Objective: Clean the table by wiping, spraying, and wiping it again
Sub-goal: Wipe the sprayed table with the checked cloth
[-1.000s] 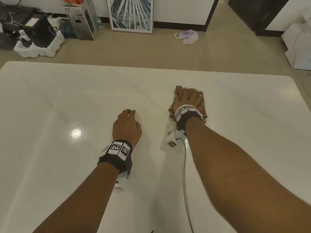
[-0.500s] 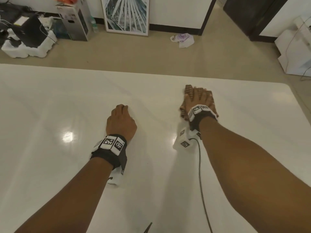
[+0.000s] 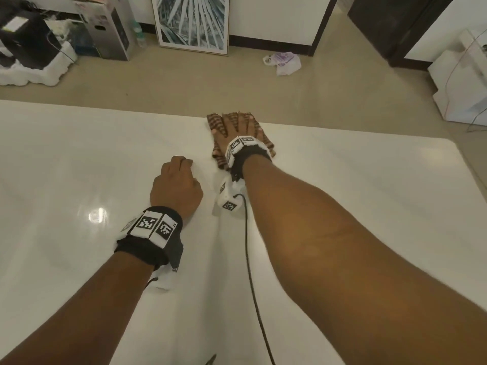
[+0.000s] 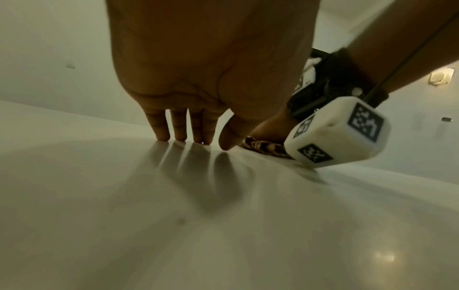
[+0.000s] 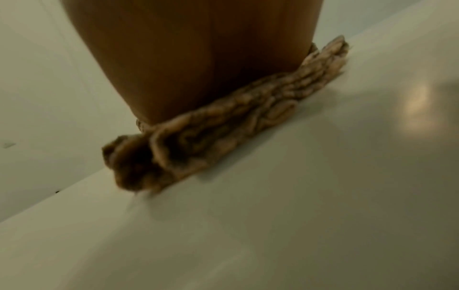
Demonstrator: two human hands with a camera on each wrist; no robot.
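My right hand lies flat with spread fingers on a brown checked cloth, pressing it onto the white table at the far edge. The cloth's front corner reaches that edge. The right wrist view shows the cloth bunched under my right hand. My left hand stands just left of it, holding nothing. Its fingertips touch the bare table, with the cloth and right hand close beside.
A black cable runs along the table beside my right forearm. Beyond the far edge is floor with a framed picture, a cardboard box, a crumpled plastic bag and a white unit at the right.
My right hand has slid the cloth away from me, up to the table's far edge. My left hand has stayed near its spot, its fingers now more bent onto their tips.
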